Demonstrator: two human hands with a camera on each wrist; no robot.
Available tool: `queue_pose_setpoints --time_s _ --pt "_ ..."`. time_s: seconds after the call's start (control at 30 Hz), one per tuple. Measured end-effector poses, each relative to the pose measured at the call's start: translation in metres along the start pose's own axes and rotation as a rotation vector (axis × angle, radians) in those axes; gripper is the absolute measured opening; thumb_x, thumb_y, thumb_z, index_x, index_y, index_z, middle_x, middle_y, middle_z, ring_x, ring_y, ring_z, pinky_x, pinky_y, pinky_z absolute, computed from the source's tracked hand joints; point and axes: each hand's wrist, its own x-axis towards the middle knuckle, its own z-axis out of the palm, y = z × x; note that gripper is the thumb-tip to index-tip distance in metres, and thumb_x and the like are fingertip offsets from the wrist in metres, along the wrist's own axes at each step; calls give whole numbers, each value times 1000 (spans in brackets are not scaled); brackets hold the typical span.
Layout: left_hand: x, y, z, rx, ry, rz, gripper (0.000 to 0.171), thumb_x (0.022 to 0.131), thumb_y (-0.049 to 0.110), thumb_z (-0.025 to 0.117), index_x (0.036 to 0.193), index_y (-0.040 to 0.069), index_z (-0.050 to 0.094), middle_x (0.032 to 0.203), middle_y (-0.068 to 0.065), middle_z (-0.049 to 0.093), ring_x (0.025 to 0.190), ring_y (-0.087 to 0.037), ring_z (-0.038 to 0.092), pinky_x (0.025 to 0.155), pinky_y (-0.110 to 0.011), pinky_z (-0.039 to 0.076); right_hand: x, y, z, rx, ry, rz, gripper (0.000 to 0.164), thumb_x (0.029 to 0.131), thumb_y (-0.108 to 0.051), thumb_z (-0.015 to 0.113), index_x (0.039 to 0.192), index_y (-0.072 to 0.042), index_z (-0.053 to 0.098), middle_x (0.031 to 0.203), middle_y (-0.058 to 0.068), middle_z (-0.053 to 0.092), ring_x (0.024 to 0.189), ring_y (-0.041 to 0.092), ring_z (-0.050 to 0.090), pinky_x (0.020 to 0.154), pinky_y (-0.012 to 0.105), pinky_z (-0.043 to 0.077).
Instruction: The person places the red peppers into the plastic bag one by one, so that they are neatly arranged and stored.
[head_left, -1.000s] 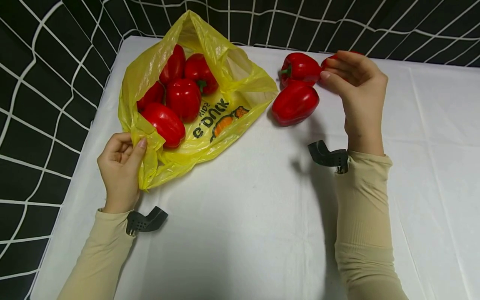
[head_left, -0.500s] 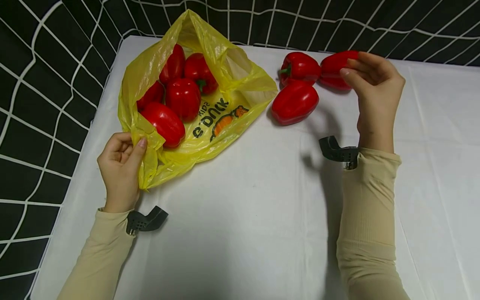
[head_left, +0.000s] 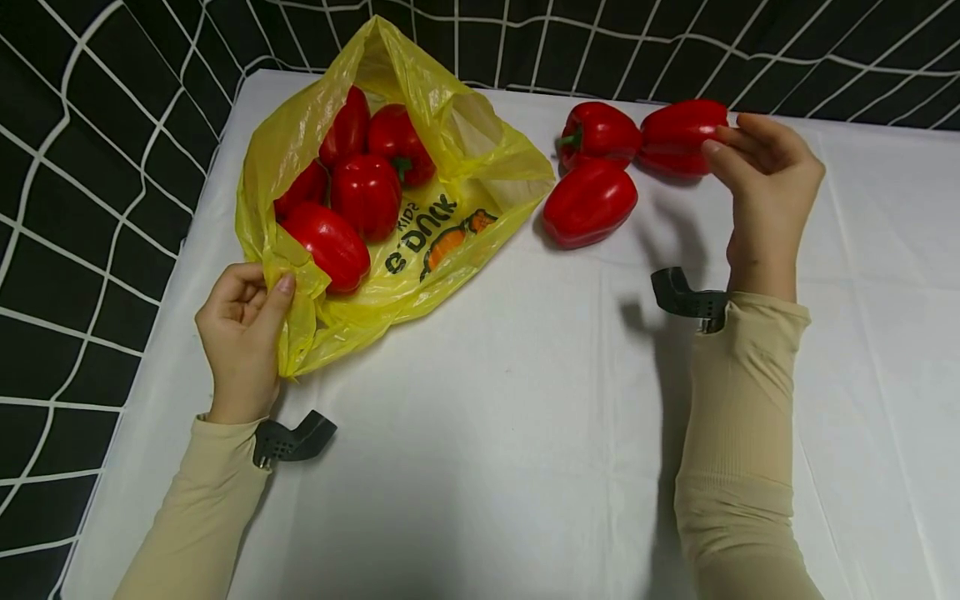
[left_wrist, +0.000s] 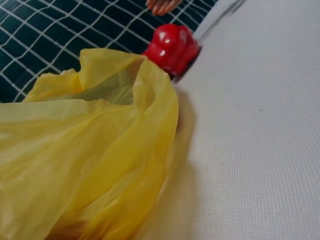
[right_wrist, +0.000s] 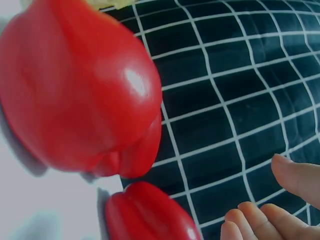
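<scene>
My left grip (head_left: pixel 240 342) is closed, thumb against curled fingers, pinching the near left side of a yellow bag (head_left: pixel 272 167) that sits by the far left corner of the white surface (head_left: pixel 487 433). The bag's mouth is spread wide, and dark lettering (head_left: pixel 431 225) shows on its wall beside an orange printed figure (head_left: pixel 447 247). Inside I can see five red peppers: a front pepper (head_left: pixel 330 250) close to my thumb, a middle pepper (head_left: pixel 367 196) behind it, a green-stemmed pepper (head_left: pixel 397 137) beyond that, a back pepper (head_left: pixel 345 129) and a half-covered pepper (head_left: pixel 303 190) against the left wall.

My right grip (head_left: pixel 776 187) has hold of nothing; thumb and fingers stand apart, gently bent. It is near the rightmost pepper (head_left: pixel 682 137), by the surface's far edge, and from my right wrist I see my fingertips clear of it. Left of that, along the same edge, a second loose pepper (head_left: pixel 600 133) lies with its stem toward the bag. A third loose pepper (head_left: pixel 591 206) lies a little nearer me, just beside the bag's right tip. Beyond the far and left edges rises a dark screen (head_left: pixel 570 46) with white netting
</scene>
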Motion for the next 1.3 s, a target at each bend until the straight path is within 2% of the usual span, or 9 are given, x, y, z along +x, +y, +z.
queue_pose_setpoints --time_s 0.37,0.5,0.87,1.13,1.3 --pt "1 1 0 13 10 0 12 83 -4 67 94 -3 63 87 -16 62 79 -20 63 77 -24 54 14 13 -10 -22 102 17 32 70 9 76 100 1 66 90 12 65 85 17 61 71 21 54" --pt "1 2 -1 18 14 -2 12 83 -4 67 94 -3 63 87 -15 62 79 -20 63 77 -24 54 19 21 -14 -54 125 26 34 71 10 75 103 2 65 90 11 64 84 16 61 70 18 54" --pt "3 3 -1 17 14 5 12 83 -4 68 94 -4 63 87 -16 62 79 -20 63 77 -24 54 29 39 -18 -210 201 20 35 76 0 75 109 -1 64 95 6 62 87 11 60 82 18 51" --pt "2 1 0 5 23 -4 16 83 -14 59 92 -1 64 82 -11 61 74 -18 62 73 -22 55 37 48 -24 -232 213 8 37 75 1 75 110 1 64 94 4 61 90 12 58 87 19 48" --pt "1 0 0 6 8 -9 13 84 -11 61 93 -2 63 84 -14 61 75 -18 62 74 -23 55 44 53 -31 -208 212 36 44 73 0 78 114 0 62 99 4 61 92 12 57 89 19 46"
